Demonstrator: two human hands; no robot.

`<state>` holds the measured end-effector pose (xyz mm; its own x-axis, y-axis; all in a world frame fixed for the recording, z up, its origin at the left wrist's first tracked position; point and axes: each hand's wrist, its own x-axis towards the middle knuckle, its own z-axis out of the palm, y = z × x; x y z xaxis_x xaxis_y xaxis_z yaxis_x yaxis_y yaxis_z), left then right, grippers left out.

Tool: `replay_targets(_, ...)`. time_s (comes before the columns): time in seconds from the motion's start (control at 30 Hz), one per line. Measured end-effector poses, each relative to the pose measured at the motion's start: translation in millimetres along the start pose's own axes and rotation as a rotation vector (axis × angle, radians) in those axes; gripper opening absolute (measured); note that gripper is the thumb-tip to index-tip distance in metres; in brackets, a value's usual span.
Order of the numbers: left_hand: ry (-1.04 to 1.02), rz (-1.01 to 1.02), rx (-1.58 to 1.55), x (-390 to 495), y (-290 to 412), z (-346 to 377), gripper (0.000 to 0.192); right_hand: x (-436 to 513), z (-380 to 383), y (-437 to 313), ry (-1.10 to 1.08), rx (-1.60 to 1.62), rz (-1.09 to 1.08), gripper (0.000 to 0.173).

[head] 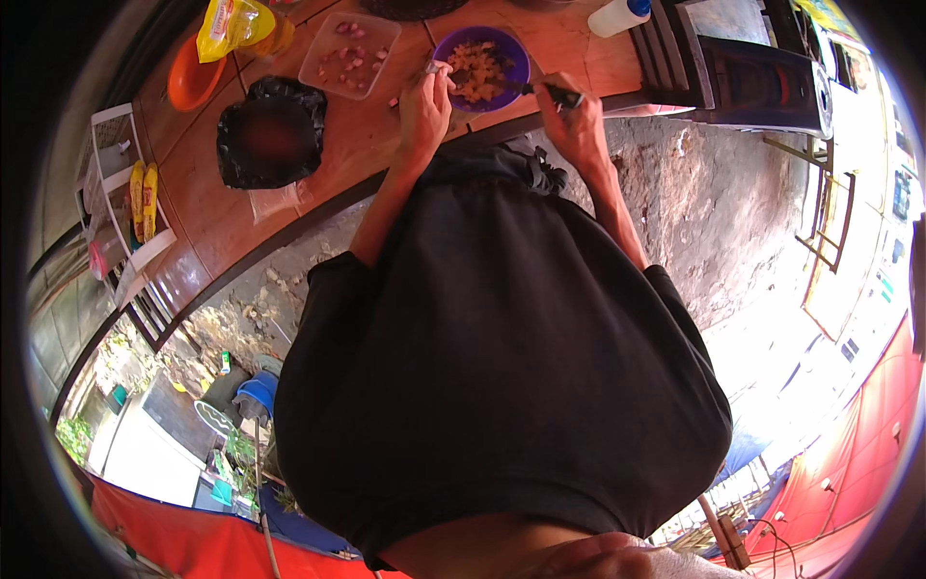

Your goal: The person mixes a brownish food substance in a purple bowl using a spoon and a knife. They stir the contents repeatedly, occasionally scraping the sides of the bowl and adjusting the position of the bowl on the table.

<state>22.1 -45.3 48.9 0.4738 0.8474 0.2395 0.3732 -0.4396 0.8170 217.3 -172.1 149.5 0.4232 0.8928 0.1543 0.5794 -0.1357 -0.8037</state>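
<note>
A purple bowl (523, 61) holding a chopped yellow-orange food (477, 71) stands on the reddish tiled table (347, 145). At its left rim my left hand (427, 108) grips a metal utensil, seen only in part; its kind cannot be told. My right hand (573, 116), to the right of the bowl, is closed around the black handle of a utensil (553, 95) that reaches over the rim into the food. Left of the bowl lies a clear plastic container (309, 72) with small pinkish-purple pieces, which look like shallots (353, 59).
A black plastic bag (271, 130), an orange bowl (187, 79) and a yellow oil pouch (231, 29) lie left. A white rack (112, 155) with yellow packets stands at the far left. Back right are a white bottle with a blue cap (615, 18) and a dark appliance (759, 83).
</note>
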Motion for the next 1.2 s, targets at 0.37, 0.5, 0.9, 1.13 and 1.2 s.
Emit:
replay_targets(0.37,0.01,0.016,-0.043,-0.4,1.6,-2.8,0.02,-3.8,-0.9,-2.1,0.053,0.065,-0.106,0.011)
replay_targets(0.5,0.103,0.017,-0.097,-4.5,11.8,-11.2,0.018,-6.1,-1.0,-2.6,-0.071,0.071,-0.078,0.011)
replay_targets(0.9,-0.024,0.14,-0.03,-0.7,6.3,-9.7,0.021,-8.3,0.5,5.0,0.018,0.081,0.015,0.012)
replay_targets(1.13,-0.07,0.126,-0.073,0.8,6.8,-5.8,0.021,-6.5,-2.8,2.6,-0.042,0.079,0.008,0.01)
replay_targets(1.2,-0.06,0.131,-0.1,0.0,6.5,-5.7,0.021,-6.4,-2.6,1.7,0.014,0.063,-0.017,0.01)
